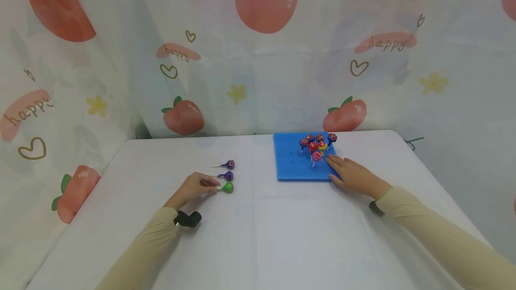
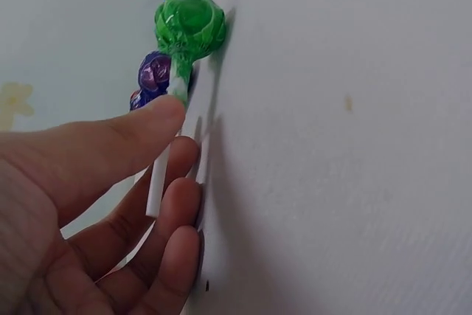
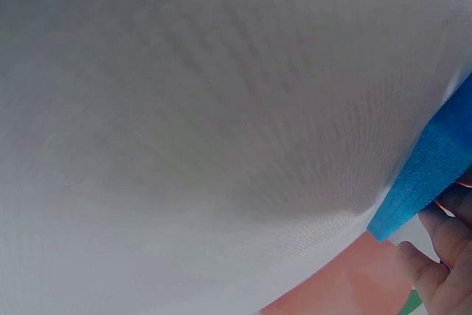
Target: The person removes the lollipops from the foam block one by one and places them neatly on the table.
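Note:
My left hand [image 1: 196, 188] pinches the white stick of a green-wrapped lollipop [image 1: 228, 187] between thumb and fingers. In the left wrist view the green candy head [image 2: 190, 23] points away from the hand, close to the tablecloth. Just beyond it lie a purple lollipop [image 1: 229, 176] and a dark blue and red one [image 1: 230, 164], sticks to the left. My right hand [image 1: 356, 176] rests on the right edge of a blue foam board [image 1: 284, 167], fingers extended. Several lollipops, among them a pink one [image 1: 317, 156] and a yellow one [image 1: 322, 146], stand upright in the board's right half.
Small holes show in the board's left half. A white cloth covers the table [image 1: 258, 236]. Behind it hangs a curtain [image 1: 282, 79] printed with peaches. A dark band with a camera [image 1: 189, 219] sits on the left wrist.

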Demonstrator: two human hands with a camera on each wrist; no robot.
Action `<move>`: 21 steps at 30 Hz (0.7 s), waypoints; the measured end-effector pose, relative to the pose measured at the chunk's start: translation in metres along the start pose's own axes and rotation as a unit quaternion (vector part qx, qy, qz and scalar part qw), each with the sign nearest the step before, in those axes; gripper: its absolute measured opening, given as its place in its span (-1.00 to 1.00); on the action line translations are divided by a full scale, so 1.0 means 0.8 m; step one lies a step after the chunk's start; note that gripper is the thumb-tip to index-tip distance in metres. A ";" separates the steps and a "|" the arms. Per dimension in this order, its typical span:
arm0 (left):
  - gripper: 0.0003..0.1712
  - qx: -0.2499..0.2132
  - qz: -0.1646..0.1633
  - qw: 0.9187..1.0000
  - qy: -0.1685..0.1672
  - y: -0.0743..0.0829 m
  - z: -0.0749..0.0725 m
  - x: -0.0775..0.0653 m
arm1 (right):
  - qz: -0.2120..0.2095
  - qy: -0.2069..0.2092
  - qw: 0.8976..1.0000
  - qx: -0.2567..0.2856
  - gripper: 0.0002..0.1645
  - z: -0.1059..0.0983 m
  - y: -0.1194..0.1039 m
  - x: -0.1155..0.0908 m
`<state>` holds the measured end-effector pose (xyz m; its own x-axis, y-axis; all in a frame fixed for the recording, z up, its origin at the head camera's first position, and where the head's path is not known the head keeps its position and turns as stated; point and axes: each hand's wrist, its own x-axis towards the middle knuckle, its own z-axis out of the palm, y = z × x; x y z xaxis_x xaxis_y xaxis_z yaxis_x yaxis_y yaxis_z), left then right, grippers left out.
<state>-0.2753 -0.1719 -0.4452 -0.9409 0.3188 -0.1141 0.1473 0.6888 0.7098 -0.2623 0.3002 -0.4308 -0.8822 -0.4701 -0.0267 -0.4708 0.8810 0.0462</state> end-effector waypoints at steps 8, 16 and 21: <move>-0.71 -0.001 0.017 0.999 -0.027 -0.014 -0.016 0.000 | 0.004 -0.003 1.000 0.005 -0.28 0.001 0.000 0.000; -0.63 -0.028 0.027 0.998 -0.047 -0.027 -0.031 -0.004 | 0.006 -0.003 1.000 0.007 -0.28 0.002 0.000 0.000; -0.58 -0.056 0.011 0.997 -0.049 -0.030 -0.038 -0.007 | 0.005 -0.001 1.000 0.005 -0.28 0.002 0.000 0.000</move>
<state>-0.2831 -0.2100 -0.4408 -0.9027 0.3991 -0.1605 0.1279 0.6052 0.7858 -0.2620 0.3002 -0.4327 -0.8870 -0.4608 -0.0289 -0.4616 0.8863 0.0360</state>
